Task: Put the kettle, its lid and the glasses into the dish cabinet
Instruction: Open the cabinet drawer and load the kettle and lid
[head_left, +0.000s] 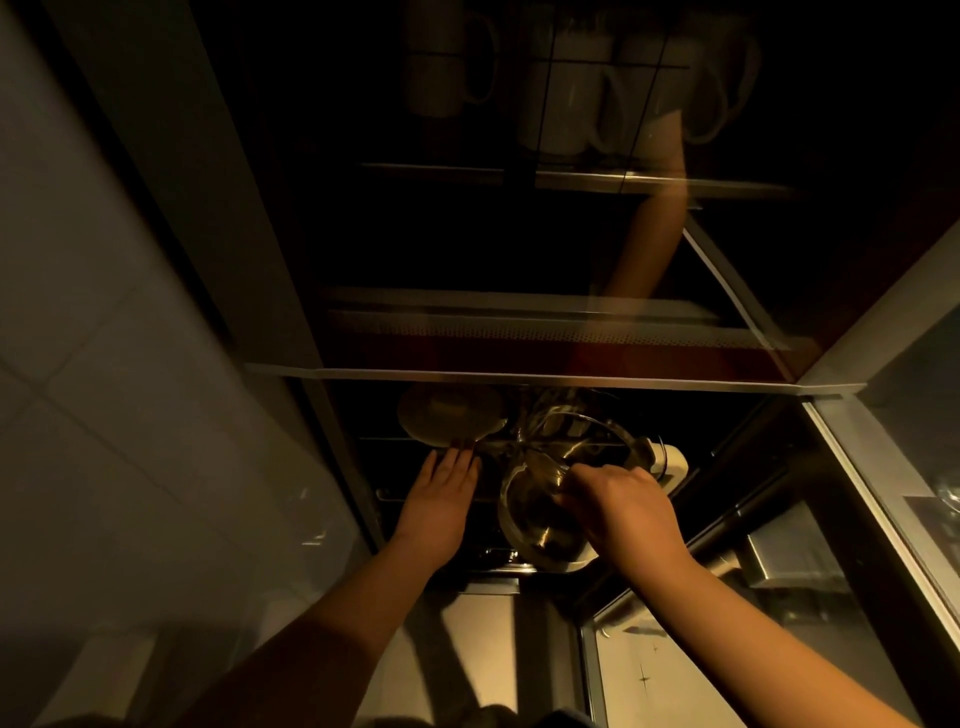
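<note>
We look down into a dim cabinet (545, 371) with a pale front edge and a dark glass door swung open at 3 o'clock. On the low wire shelf (384, 441) at the centre of the view sit the task's things. A round, smooth, cream lid (452, 418) lies flat at 11 o'clock from the hands. Just beside it, towards 3 o'clock, stands the clear glass kettle (576, 431), its round rim catching light, with a blocky white handle (672, 462) at its right.

Our left hand (441, 499) lies flat with its fingers together and stretched, the tips touching the near rim of the lid; it grasps nothing. Our right hand (623, 506) curls over a clear, rounded glass (535, 512), fingers pinching its upper end; the glass is tilted, its thick rim towards 7 o'clock, and sits just in front of the kettle. We cannot tell whether it rests on the shelf.

High at 12 o'clock, several pale, glossy mugs (566, 98) with looped handles stand on an upper shelf, faint in the dark.
</note>
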